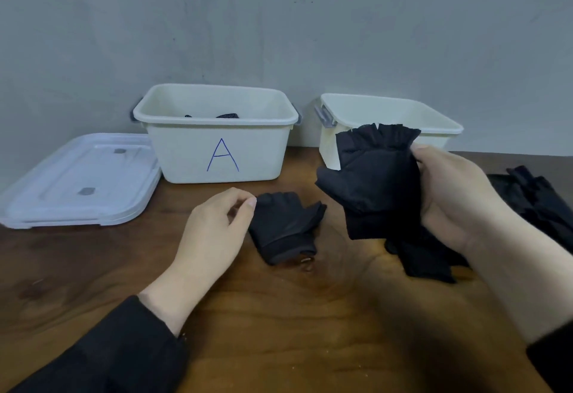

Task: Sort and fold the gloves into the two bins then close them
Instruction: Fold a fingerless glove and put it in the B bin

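From the head camera, the right hand [459, 197] holds a black fingerless glove [372, 175] upright above the table, its short finger stubs pointing up, the fingers wrapped round its right edge and the thumb at the top. The cloth looks thin and matte, with a thumb flap jutting to the left. The left hand [214, 231] rests on the table with its fingers loosely curled, thumb and forefinger tip touching the edge of a second black glove [285, 227]; whether they actually pinch it I cannot tell. That glove lies flat in the middle of the table, cuff toward the camera. Another dark glove [428, 261] lies under the right hand, and more black gloves [536, 197] are heaped at the far right edge.

At the back stand two cream bins without lids. The bin marked A [217, 144], its letter in blue, has some black fabric showing inside. The second bin [387, 117] stands to its right, partly behind the held glove. Translucent lids [80, 180] lie stacked left of the bin marked A.

The table [279, 330] is dark brown wood with visible grain. Behind it is a plain grey wall [279, 20] with faint marks.
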`<state>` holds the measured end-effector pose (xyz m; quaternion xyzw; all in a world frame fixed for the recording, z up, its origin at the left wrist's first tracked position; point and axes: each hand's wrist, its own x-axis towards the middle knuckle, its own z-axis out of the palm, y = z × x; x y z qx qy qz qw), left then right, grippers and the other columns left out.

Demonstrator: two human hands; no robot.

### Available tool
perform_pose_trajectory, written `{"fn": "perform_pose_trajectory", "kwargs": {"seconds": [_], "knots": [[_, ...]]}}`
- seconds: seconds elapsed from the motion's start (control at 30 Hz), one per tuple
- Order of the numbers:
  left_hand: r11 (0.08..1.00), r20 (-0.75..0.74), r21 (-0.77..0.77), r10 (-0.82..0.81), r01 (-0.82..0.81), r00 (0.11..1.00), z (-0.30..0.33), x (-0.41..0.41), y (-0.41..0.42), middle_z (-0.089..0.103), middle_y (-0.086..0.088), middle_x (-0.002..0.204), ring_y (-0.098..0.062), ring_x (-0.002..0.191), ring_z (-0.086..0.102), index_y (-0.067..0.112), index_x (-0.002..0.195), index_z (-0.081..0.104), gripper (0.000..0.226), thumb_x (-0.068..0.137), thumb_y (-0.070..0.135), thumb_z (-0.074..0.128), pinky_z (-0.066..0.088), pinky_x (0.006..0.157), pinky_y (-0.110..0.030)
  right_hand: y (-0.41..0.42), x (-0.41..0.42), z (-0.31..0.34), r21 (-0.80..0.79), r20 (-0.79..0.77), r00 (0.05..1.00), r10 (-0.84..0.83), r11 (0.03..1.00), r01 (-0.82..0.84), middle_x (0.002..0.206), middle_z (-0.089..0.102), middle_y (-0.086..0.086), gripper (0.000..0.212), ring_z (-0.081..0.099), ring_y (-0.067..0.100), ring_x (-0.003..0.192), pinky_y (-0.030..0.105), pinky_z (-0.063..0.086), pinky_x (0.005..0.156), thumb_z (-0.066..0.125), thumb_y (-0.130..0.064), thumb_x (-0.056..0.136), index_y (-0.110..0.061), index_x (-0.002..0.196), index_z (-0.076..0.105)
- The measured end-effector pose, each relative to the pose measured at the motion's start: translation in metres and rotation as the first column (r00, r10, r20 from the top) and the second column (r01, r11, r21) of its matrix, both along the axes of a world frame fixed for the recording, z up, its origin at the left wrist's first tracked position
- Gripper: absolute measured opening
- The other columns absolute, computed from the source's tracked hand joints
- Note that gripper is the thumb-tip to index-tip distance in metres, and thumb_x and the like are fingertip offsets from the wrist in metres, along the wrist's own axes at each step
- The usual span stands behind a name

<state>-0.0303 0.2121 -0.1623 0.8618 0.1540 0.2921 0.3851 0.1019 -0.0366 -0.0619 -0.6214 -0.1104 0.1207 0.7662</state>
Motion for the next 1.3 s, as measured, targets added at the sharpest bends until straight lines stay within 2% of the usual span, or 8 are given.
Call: {"fn": "perform_pose_trajectory", "kwargs": {"seconds": [0.27, 0.47, 0.7, 0.83, 1.03, 1.17, 1.23, 1.3], "knots": [[0.997, 0.008, -0.037, -0.069, 0.069, 0.998, 0.002, -0.001, -0.008, 0.067, 0.020, 0.092, 0.005, 0.092, 0.058, 0.031, 0.096, 0.071, 0.019, 0.099, 0.038, 0.054, 0.038, 0.073, -0.003, 0.019, -0.001, -0.019, 0.040, -0.079, 0.996, 0.050, 0.998, -0.047, 0.124, 0.071, 0.015, 0.036, 0.069, 0.033, 0.114, 0.051, 0.049, 0.105, 0.045, -0.021, 0.105, -0.004, 0.130, 0.064], [0.992, 0.029, -0.094, -0.085, 0.088, 0.996, 0.004, -0.001, -0.007, 0.068, 0.021, 0.093, 0.004, 0.091, 0.059, 0.033, 0.096, 0.071, 0.019, 0.099, 0.039, 0.053, 0.038, 0.072, -0.003, 0.040, -0.005, -0.024, 0.058, -0.090, 0.993, 0.076, 0.996, -0.071, 0.124, 0.070, 0.016, 0.035, 0.068, 0.032, 0.116, 0.051, 0.048, 0.106, 0.045, -0.019, 0.104, -0.003, 0.127, 0.066], [0.903, 0.130, -0.392, -0.135, 0.176, 0.982, 0.015, 0.000, -0.012, 0.071, 0.022, 0.085, 0.007, 0.082, 0.063, 0.030, 0.106, 0.071, 0.020, 0.098, 0.036, 0.053, 0.042, 0.070, -0.003, 0.067, -0.016, -0.029, 0.060, -0.118, 0.976, 0.185, 0.982, -0.179, 0.124, 0.069, 0.019, 0.037, 0.067, 0.034, 0.117, 0.054, 0.049, 0.106, 0.043, -0.019, 0.104, -0.001, 0.130, 0.063], [0.843, 0.190, -0.489, -0.148, 0.224, 0.971, 0.013, 0.001, -0.012, 0.067, 0.012, 0.072, 0.000, 0.066, 0.057, 0.028, 0.084, 0.070, 0.019, 0.099, 0.026, 0.058, 0.043, 0.064, -0.011, 0.076, -0.019, -0.034, 0.075, -0.134, 0.968, 0.212, 0.976, -0.203, 0.123, 0.070, 0.020, 0.037, 0.068, 0.034, 0.115, 0.055, 0.050, 0.104, 0.044, -0.021, 0.105, -0.002, 0.130, 0.063], [0.685, 0.279, -0.676, -0.102, 0.271, 0.955, 0.008, 0.007, -0.007, 0.073, -0.011, 0.096, -0.022, 0.081, 0.065, 0.015, 0.096, 0.071, 0.017, 0.101, 0.018, 0.055, 0.053, 0.072, -0.037, 0.082, -0.022, -0.034, 0.086, -0.111, 0.953, 0.283, 0.958, -0.275, 0.125, 0.069, 0.017, 0.037, 0.067, 0.029, 0.117, 0.046, 0.055, 0.098, 0.038, -0.020, 0.109, -0.003, 0.132, 0.060], [0.567, 0.360, -0.774, 0.025, 0.283, 0.933, 0.010, 0.006, 0.002, 0.067, -0.016, 0.102, -0.029, 0.093, 0.059, 0.018, 0.090, 0.069, 0.017, 0.101, 0.019, 0.055, 0.050, 0.087, -0.046, 0.083, -0.022, -0.027, -0.078, -0.027, 0.976, 0.216, 0.973, -0.218, 0.115, 0.074, 0.013, 0.029, 0.073, 0.024, 0.102, 0.041, 0.062, 0.080, 0.040, -0.020, 0.110, -0.010, 0.126, 0.061], [0.573, 0.360, -0.783, 0.103, 0.241, 0.927, 0.011, 0.002, 0.016, 0.068, -0.015, 0.105, -0.029, 0.097, 0.061, 0.019, 0.090, 0.068, 0.015, 0.100, 0.022, 0.057, 0.048, 0.092, -0.048, 0.077, -0.022, -0.030, -0.302, 0.167, 0.977, 0.129, 0.950, -0.074, 0.108, 0.076, 0.002, 0.022, 0.073, 0.015, 0.098, 0.040, 0.061, 0.086, 0.045, -0.026, 0.108, -0.018, 0.118, 0.063], [0.625, 0.314, -0.760, 0.114, 0.178, 0.942, 0.010, -0.005, 0.032, 0.071, -0.014, 0.105, -0.030, 0.100, 0.067, 0.021, 0.090, 0.070, 0.018, 0.100, 0.025, 0.056, 0.053, 0.090, -0.047, 0.066, -0.023, -0.044, -0.499, 0.411, 0.901, 0.138, 0.861, 0.095, 0.102, 0.074, -0.010, 0.016, 0.070, 0.005, 0.095, 0.033, 0.058, 0.086, 0.050, -0.029, 0.104, -0.028, 0.112, 0.064]]}}
